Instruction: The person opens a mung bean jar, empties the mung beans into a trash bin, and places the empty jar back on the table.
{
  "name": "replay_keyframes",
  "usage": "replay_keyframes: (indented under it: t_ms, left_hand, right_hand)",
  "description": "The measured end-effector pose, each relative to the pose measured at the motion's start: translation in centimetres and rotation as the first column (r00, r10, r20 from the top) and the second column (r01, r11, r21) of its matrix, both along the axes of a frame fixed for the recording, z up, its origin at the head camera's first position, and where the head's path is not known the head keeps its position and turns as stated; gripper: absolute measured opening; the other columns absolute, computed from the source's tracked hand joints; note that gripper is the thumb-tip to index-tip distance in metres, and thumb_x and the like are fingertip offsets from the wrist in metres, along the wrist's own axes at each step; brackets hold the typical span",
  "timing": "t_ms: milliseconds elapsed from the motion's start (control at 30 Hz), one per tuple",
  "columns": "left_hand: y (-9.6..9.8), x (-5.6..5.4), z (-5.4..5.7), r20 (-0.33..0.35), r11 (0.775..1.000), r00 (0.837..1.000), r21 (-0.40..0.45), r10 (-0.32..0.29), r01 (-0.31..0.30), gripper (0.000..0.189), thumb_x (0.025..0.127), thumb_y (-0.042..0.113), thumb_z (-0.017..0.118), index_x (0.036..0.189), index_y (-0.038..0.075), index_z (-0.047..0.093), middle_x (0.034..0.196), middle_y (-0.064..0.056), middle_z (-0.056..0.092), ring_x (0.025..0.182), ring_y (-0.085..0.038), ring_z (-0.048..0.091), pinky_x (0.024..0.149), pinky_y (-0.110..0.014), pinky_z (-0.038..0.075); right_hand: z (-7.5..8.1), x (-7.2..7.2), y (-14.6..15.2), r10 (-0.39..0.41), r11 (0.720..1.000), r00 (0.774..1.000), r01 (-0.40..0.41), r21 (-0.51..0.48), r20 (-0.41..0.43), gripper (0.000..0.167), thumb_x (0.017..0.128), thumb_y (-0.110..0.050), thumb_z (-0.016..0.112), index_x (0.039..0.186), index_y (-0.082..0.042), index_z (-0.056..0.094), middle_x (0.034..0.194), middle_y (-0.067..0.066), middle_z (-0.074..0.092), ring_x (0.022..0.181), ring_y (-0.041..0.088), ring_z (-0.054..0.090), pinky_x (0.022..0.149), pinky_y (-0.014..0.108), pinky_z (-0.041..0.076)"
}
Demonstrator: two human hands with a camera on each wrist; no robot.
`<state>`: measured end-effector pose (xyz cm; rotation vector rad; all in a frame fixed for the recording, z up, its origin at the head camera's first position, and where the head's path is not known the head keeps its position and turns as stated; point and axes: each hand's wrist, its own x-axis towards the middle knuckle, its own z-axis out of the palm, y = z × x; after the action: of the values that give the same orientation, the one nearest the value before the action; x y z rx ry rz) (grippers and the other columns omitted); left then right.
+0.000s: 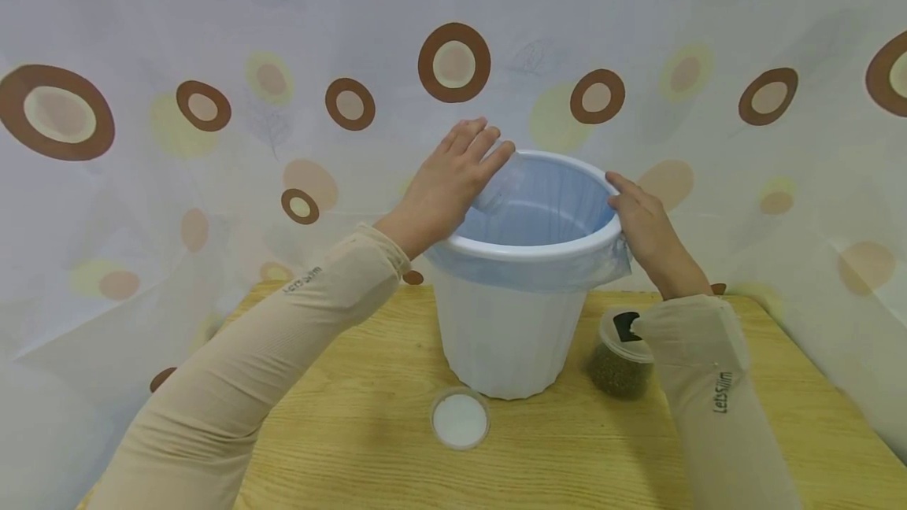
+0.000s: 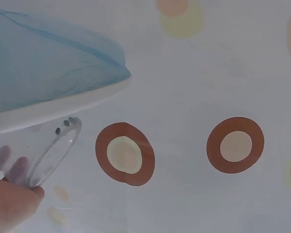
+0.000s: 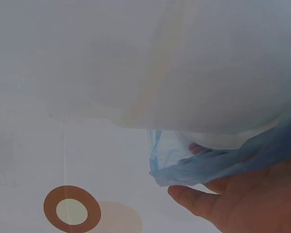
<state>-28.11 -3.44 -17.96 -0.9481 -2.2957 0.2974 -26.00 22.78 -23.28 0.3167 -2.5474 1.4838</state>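
Note:
A white bin (image 1: 506, 337) with a light blue bag (image 1: 538, 215) lining it and folded over its rim stands on the table. Over the bin's left side, my left hand (image 1: 453, 183) holds a clear plastic cup (image 1: 501, 186), tilted toward the opening. Several small dark bits (image 2: 66, 123) show at the cup's mouth in the left wrist view. On the opposite side, my right hand (image 1: 648, 234) grips the rim, fingers over its edge and the bag's overhang. The right wrist view shows that hand's thumb beneath the bag (image 3: 218, 162).
In front of the bin lies a small round tub (image 1: 460, 419) with a white top. To its right, near my right forearm, stands a clear jar (image 1: 620, 368) of dark green grains, lidded and bearing a black label. A patterned curtain (image 1: 383, 171) hangs behind the wooden table (image 1: 340, 423).

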Motion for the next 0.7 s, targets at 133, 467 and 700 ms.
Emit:
replay_keyframes:
  t_ms: [133,467,700]
  left_hand:
    - [0.14,0.05,0.05,-0.019,0.998,0.999,-0.049,-0.03,0.029,0.059,0.09,-0.015,0.045,0.143,0.009,0.04,0.146,-0.013,0.038,0.142,-0.031,0.024,0.118,-0.036,0.006]
    - [0.39,0.05,0.13,-0.002,0.995,1.0,-0.099,-0.026,0.026,0.058,0.092,-0.013,0.046,0.145,0.01,0.038,0.149,-0.013,0.036,0.143,-0.03,0.022,0.118,-0.036,0.005]
    - [-0.07,-0.11,0.12,-0.017,0.997,0.998,-0.061,-0.052,0.051,0.057,0.092,-0.012,0.044,0.145,0.009,0.039,0.148,-0.014,0.037,0.143,-0.031,0.022,0.118,-0.036,0.006]
  right_hand:
    - [0.04,0.14,0.02,-0.006,1.0,1.0,0.006,0.001,0.009,0.056,0.102,-0.026,0.018,0.155,-0.009,0.01,0.16,0.014,0.006,0.145,0.035,0.007,0.115,0.055,0.008]
    - [0.2,0.27,0.07,-0.007,1.0,1.0,0.007,0.008,0.014,0.057,0.102,-0.027,0.018,0.155,-0.01,0.009,0.16,0.014,0.005,0.145,0.034,0.005,0.115,0.054,0.008]
    - [0.19,0.02,0.03,-0.006,1.0,1.0,0.006,0.002,0.002,0.057,0.101,-0.025,0.02,0.154,-0.008,0.011,0.159,0.016,0.008,0.145,0.035,0.008,0.115,0.054,0.009]
